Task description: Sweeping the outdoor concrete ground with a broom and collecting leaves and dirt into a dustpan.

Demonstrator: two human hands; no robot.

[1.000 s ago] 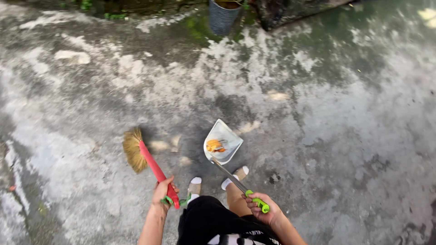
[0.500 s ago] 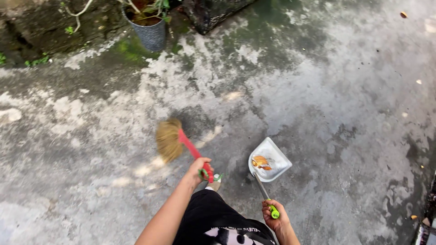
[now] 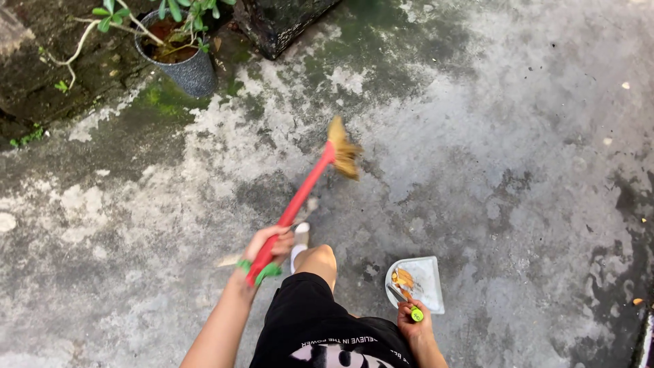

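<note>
Left hand [image 3: 267, 247] wrapped tight around the lower end of the broom [image 3: 308, 187], fingers [image 3: 278, 240] curled over the red handle just above its green tip. Bristle head out ahead, lifted over the wet concrete floor [image 3: 518, 170]. Right hand [image 3: 414, 326] closed on the green-tipped handle of the dustpan [image 3: 419, 281], pan just beyond the knuckles, orange leaves inside. Potted plant [image 3: 178, 60] well apart, upper left.

The broom [image 3: 320, 178] has swung forward, bristles up off the ground, while the dustpan [image 3: 417, 282] has dropped lower beside the leg.
</note>
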